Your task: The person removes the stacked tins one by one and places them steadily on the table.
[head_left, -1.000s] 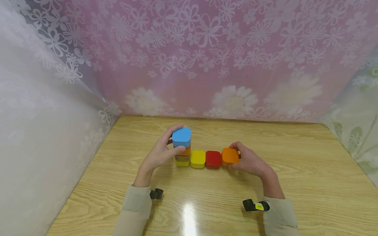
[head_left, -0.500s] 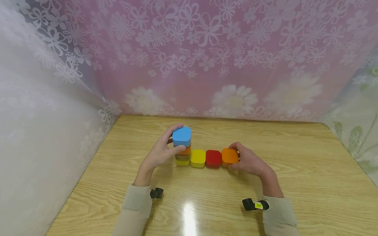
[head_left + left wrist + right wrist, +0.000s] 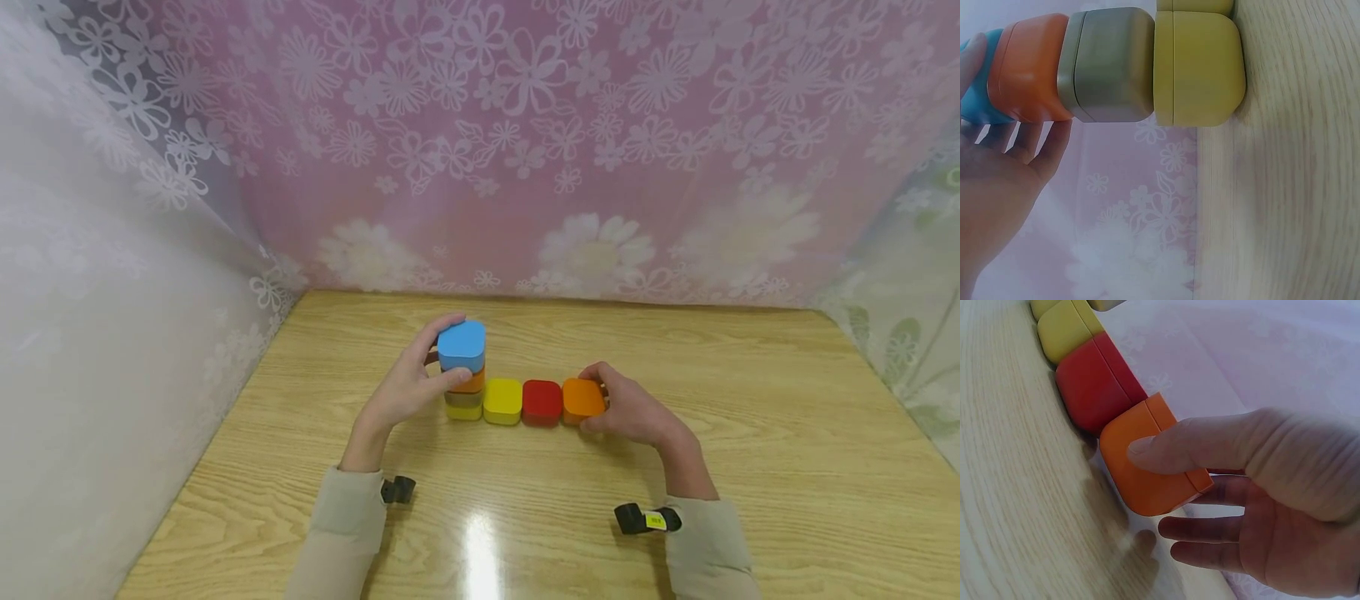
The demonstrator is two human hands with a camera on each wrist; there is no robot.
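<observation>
A stack of rounded square boxes stands on the table: a yellow box [image 3: 1200,69] at the bottom, a grey-brown box [image 3: 1113,65] above it, then an orange box [image 3: 1032,65], and a blue box [image 3: 462,340] on top. My left hand [image 3: 405,383] grips the stack's upper part, thumb on the near side and fingers behind. A second yellow box [image 3: 502,401] and a red box [image 3: 542,402] continue in a row to the right of the stack. At the row's right end my right hand [image 3: 633,408] pinches another orange box [image 3: 1141,475] between thumb and fingers, right beside the red one.
The boxes are on a wood-grain table [image 3: 525,508]. A pink flowered curtain [image 3: 480,167] hangs behind the table's back edge, and a whitish sheet [image 3: 112,333] hangs at the left. Dark wrist cameras sit at both cuffs.
My right hand has shifted the orange box slightly left, up against the red box. My left hand keeps its hold on the stack.
</observation>
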